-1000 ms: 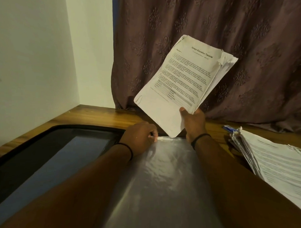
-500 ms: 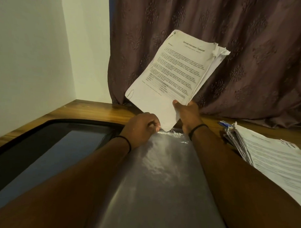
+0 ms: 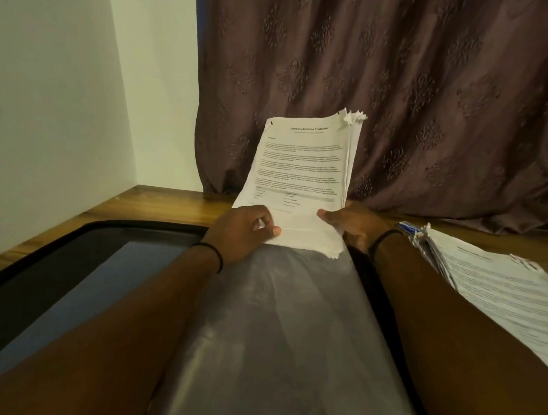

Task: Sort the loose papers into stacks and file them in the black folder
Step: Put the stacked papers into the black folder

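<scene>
Paper stack (image 3: 301, 177) is now squared up and lowered: a second ago it hung tilted in the air with only a corner near the plastic sleeve (image 3: 278, 316); now its bottom edge sits at the sleeve's far mouth, top leaning toward the curtain (image 3: 410, 103). Left hand (image 3: 245, 231) has fingers curled, pinching the sleeve's top lip at the left side and keeping the mouth open. Right hand (image 3: 354, 225) grips the stack's lower right corner, thumb on the front sheet. A glossy line crosses the lowest part of the page, so the stack seems to have started entering the sleeve; can't tell how deep. The sleeve lies along the middle, running near to far between both forearms, on the right half of the open black folder (image 3: 78, 262), whose dark left half lies flat on the wooden table (image 3: 173, 203). A second pile of papers (image 3: 497, 283) waits on the right, something blue (image 3: 405, 228) at its far corner. Judgement: insertion step is just beginning; next is sliding the stack down, where frayed corners may snag on the plastic. The right pile is unfiled, so the task is well short of done.
</scene>
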The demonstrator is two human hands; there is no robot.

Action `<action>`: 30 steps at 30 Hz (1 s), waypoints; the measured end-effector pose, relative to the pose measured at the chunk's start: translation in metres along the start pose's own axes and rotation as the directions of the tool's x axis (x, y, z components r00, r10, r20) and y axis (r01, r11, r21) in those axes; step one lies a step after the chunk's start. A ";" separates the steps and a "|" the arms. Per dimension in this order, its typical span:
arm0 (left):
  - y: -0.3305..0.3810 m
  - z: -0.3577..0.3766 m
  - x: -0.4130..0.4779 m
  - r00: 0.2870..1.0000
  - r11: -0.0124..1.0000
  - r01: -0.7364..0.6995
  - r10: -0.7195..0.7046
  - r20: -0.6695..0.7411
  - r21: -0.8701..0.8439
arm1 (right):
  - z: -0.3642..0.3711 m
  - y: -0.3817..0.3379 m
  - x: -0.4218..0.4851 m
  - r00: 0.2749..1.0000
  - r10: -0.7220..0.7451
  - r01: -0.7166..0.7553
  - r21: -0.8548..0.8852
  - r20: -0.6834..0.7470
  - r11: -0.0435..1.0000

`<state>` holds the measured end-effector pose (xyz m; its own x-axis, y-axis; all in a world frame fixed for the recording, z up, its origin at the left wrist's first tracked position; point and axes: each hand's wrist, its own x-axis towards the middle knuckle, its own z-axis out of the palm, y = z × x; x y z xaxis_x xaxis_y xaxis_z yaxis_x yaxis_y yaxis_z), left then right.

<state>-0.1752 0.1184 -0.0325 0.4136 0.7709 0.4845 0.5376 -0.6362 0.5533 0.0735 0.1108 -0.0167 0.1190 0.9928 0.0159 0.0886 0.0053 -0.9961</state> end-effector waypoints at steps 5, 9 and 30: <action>-0.009 -0.022 0.004 0.977 0.923 0.166 -0.201 0.067 0.346 | -0.001 -0.001 -0.007 0.999 0.040 -0.041 -0.084 -0.011 0.996; -0.007 -0.026 0.002 0.949 0.808 0.236 -0.312 0.052 0.539 | -0.003 -0.001 -0.010 0.999 0.034 -0.032 -0.088 0.013 0.996; 0.005 -0.010 0.007 0.978 0.627 0.117 -0.209 0.022 0.770 | -0.014 0.002 -0.014 0.988 0.048 -0.009 -0.257 0.149 0.966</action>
<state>-0.1766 0.1202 -0.0196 0.3083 0.8871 0.3435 0.9513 -0.2848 -0.1183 0.0861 0.0958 -0.0178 -0.0253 0.9986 -0.0455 0.3383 -0.0343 -0.9404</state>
